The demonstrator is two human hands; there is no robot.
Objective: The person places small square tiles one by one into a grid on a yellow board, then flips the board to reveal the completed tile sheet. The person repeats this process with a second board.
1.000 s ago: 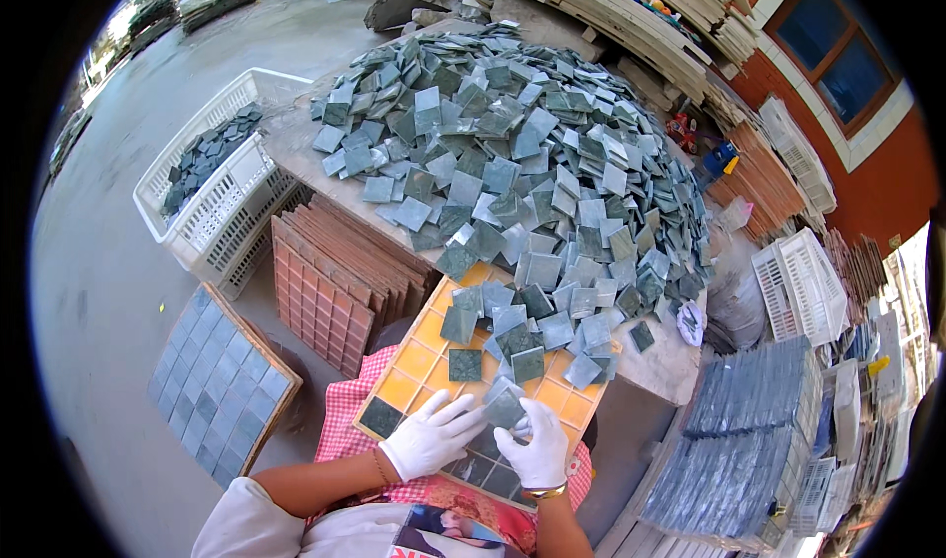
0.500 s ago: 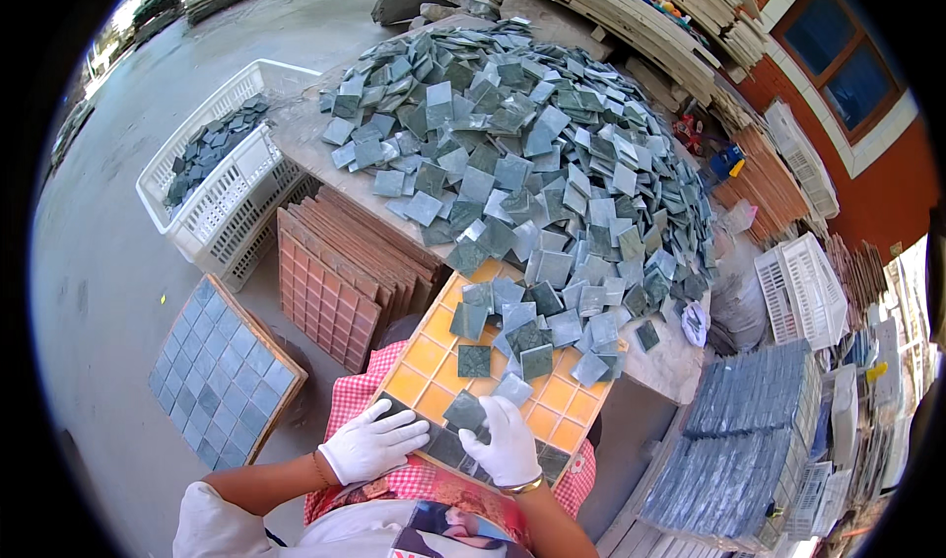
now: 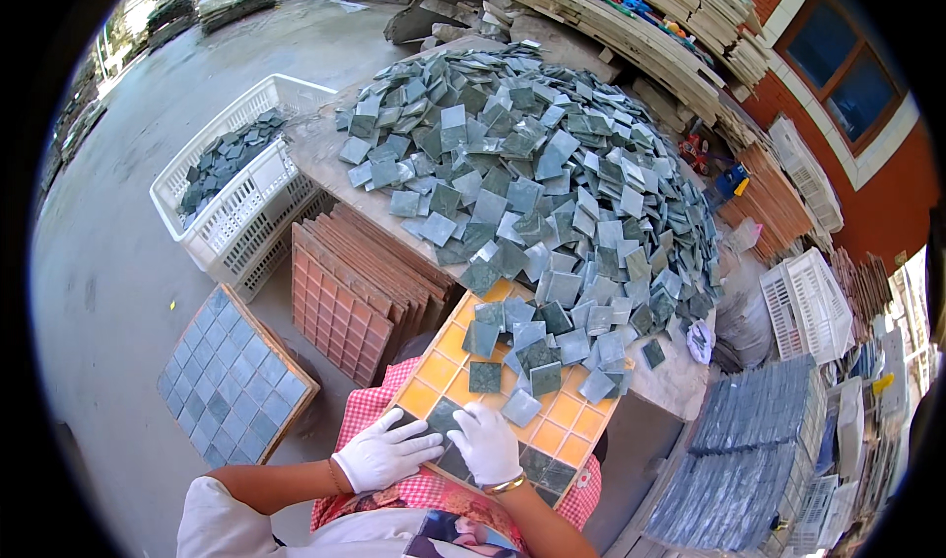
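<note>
An orange gridded tray (image 3: 434, 361) lies tilted across my lap, with dark green square stone tiles along its near edge. My left hand (image 3: 389, 452), in a white glove, rests with fingers outstretched over the tray's near left corner, holding nothing. My right hand (image 3: 488, 445), also gloved, pinches a dark green stone tile (image 3: 443, 415) by its right side, low over the tray beside my left fingertips. The glove partly hides this tile. Loose tiles (image 3: 540, 356) lie scattered across the tray's far part, spilling from a big tile heap (image 3: 552, 183) on the table.
A filled tile panel (image 3: 232, 371) leans at left, beside stacked reddish-brown gridded trays (image 3: 340, 307). Behind them stands a white crate (image 3: 256, 203) holding dark tiles. Wrapped tile stacks (image 3: 739, 459) and another white crate (image 3: 808, 307) stand at right.
My right hand has moved slightly left, bringing its tile down toward the tray near my left fingertips. My left hand stays flat at the near corner. The whole view has shifted a little.
</note>
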